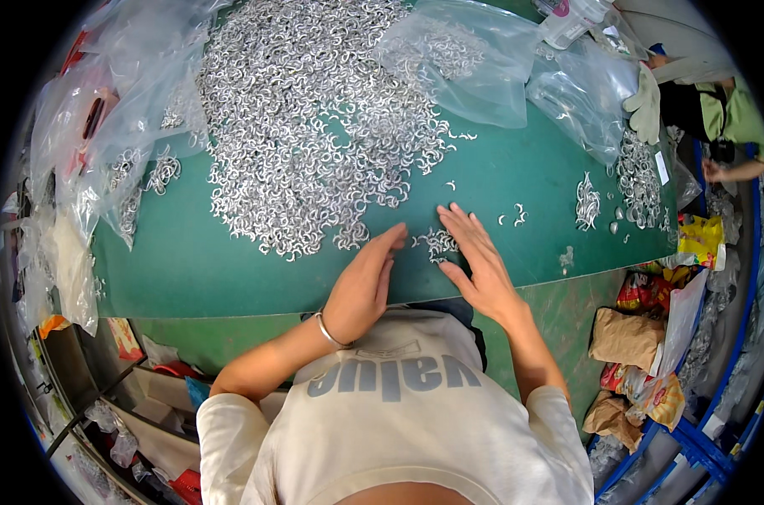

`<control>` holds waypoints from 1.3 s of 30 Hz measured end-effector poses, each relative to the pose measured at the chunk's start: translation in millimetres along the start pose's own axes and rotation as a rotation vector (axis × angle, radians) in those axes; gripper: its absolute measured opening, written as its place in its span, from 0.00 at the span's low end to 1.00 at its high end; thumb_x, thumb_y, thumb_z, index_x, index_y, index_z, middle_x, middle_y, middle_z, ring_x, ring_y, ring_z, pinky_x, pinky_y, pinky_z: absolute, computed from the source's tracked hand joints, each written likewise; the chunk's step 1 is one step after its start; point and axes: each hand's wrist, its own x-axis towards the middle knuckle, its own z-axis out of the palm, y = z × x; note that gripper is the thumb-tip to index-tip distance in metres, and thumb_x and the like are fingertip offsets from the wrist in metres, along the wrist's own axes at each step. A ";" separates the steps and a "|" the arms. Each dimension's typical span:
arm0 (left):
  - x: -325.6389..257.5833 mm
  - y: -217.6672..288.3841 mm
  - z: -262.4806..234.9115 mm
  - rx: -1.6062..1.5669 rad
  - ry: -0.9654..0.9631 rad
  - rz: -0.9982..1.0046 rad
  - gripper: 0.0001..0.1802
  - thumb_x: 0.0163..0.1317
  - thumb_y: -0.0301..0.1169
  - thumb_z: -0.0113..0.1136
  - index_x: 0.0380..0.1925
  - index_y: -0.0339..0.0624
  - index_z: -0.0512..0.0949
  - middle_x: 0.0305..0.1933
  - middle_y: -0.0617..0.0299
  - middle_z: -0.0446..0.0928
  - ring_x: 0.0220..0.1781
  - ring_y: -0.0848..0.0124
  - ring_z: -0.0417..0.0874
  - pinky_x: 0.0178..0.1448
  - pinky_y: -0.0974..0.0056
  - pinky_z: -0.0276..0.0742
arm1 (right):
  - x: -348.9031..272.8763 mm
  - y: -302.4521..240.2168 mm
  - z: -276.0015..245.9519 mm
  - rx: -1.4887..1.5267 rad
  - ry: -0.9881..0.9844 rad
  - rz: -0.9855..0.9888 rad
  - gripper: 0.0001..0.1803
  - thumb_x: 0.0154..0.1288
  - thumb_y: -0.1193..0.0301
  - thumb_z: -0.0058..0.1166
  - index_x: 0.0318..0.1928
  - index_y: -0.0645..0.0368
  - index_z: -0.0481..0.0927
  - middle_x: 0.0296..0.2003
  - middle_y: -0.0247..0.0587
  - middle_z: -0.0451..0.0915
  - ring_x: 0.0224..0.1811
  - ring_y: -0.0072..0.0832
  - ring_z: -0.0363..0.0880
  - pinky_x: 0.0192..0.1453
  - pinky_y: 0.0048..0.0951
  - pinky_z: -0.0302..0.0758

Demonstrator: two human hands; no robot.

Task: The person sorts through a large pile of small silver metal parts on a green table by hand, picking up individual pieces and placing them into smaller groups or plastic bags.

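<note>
Silvery crescent-shaped pieces [437,244] in a small cluster just left of the right grip [485,271], contact unclear. Right grip unclenched, nothing grasped; left grip [361,290] likewise loose, opposite. Beyond, large crescent heap [298,151] on green worktop [222,286], clear plastic bag [491,88] overlapping its right side.

Hands [481,271] flanking silver crescents [437,242], green table [180,278]

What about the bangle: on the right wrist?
No: the silver bangle circles the wrist of the left hand; the right hand has none.
</note>
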 end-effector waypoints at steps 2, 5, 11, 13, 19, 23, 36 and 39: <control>3.7 0.5 0.0 0.259 -0.024 0.099 0.24 0.57 0.16 0.56 0.55 0.35 0.71 0.49 0.49 0.74 0.48 0.52 0.76 0.53 0.56 0.73 | 2.5 0.4 1.9 -0.031 -0.035 -0.027 0.27 0.64 0.76 0.53 0.64 0.62 0.67 0.63 0.46 0.71 0.71 0.45 0.60 0.74 0.49 0.54; 26.2 -4.7 11.6 0.442 0.020 0.180 0.15 0.55 0.21 0.62 0.44 0.36 0.76 0.42 0.53 0.73 0.42 0.56 0.74 0.46 0.56 0.71 | 1.9 2.1 2.8 -0.097 -0.074 -0.048 0.27 0.63 0.76 0.54 0.64 0.61 0.68 0.60 0.45 0.73 0.70 0.45 0.62 0.74 0.50 0.55; 41.1 -12.3 22.1 0.471 0.046 0.218 0.09 0.52 0.24 0.66 0.34 0.38 0.77 0.38 0.57 0.73 0.40 0.56 0.73 0.43 0.56 0.70 | -2.7 2.1 2.2 -0.087 -0.019 -0.035 0.24 0.63 0.76 0.55 0.60 0.62 0.72 0.58 0.44 0.75 0.68 0.45 0.65 0.73 0.49 0.56; 42.7 -12.7 22.2 0.413 0.065 0.212 0.08 0.52 0.23 0.65 0.32 0.38 0.77 0.37 0.56 0.73 0.40 0.56 0.73 0.44 0.56 0.70 | -4.7 4.4 2.6 -0.086 0.036 -0.046 0.22 0.63 0.77 0.55 0.58 0.63 0.74 0.57 0.45 0.76 0.67 0.45 0.67 0.71 0.47 0.59; 58.9 -12.3 23.3 0.254 0.095 0.219 0.07 0.52 0.20 0.64 0.32 0.36 0.77 0.33 0.53 0.75 0.39 0.53 0.74 0.44 0.56 0.71 | -2.5 6.6 4.2 -0.030 0.284 0.044 0.18 0.62 0.78 0.55 0.53 0.63 0.77 0.53 0.48 0.78 0.60 0.44 0.73 0.63 0.41 0.66; 86.7 -14.3 34.3 0.299 0.095 0.261 0.06 0.55 0.20 0.60 0.34 0.35 0.77 0.35 0.51 0.76 0.40 0.52 0.75 0.44 0.54 0.72 | -4.3 9.4 5.5 -0.051 0.292 0.045 0.18 0.62 0.78 0.55 0.53 0.63 0.77 0.52 0.47 0.78 0.59 0.45 0.73 0.63 0.40 0.66; 30.5 -2.9 22.7 0.255 -0.102 0.221 0.23 0.57 0.14 0.52 0.55 0.35 0.71 0.55 0.46 0.72 0.53 0.48 0.76 0.56 0.55 0.74 | -4.6 4.6 15.1 0.046 0.139 0.009 0.23 0.64 0.82 0.49 0.61 0.65 0.69 0.60 0.51 0.72 0.68 0.47 0.65 0.72 0.46 0.59; 19.3 -0.8 15.2 0.135 -0.091 0.166 0.23 0.58 0.13 0.51 0.55 0.35 0.70 0.57 0.46 0.71 0.54 0.48 0.75 0.57 0.56 0.74 | -8.2 -3.5 21.3 0.072 0.063 0.002 0.26 0.65 0.79 0.51 0.64 0.64 0.66 0.63 0.51 0.68 0.70 0.46 0.61 0.74 0.48 0.57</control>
